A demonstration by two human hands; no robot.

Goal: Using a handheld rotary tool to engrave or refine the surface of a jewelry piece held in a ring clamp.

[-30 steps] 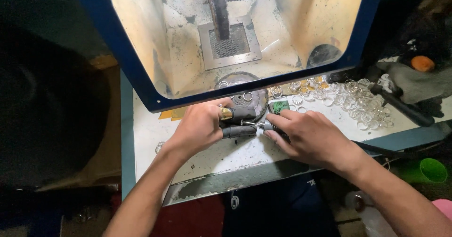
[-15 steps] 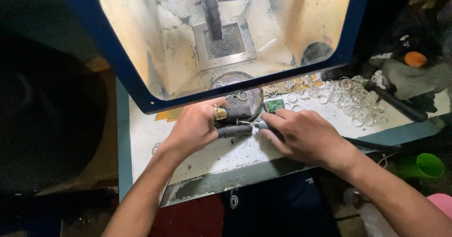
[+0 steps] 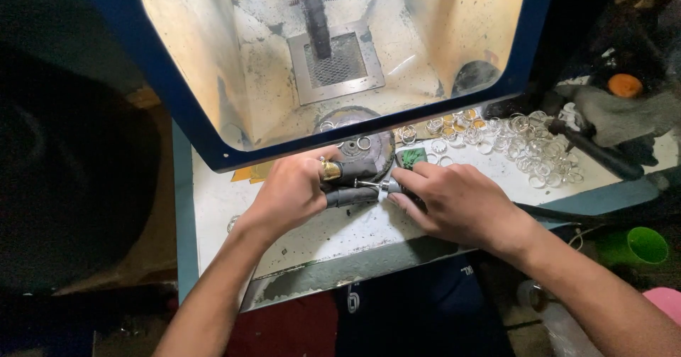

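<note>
Brass ring (image 3: 329, 169) at left hand (image 3: 291, 194) fingertips, beside right hand (image 3: 454, 202).

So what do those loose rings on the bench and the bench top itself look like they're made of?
The loose rings look like bright metal, silvery with a few yellowish ones; they glint under the light. The bench top looks like white-painted board, dusty and scuffed, with a blue painted edge; its core cannot be told. The left hand and right hand work over it.

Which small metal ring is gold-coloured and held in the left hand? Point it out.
The gold-coloured ring at the left hand's fingertips; the loose silvery rings lie scattered on the worktable.
</note>
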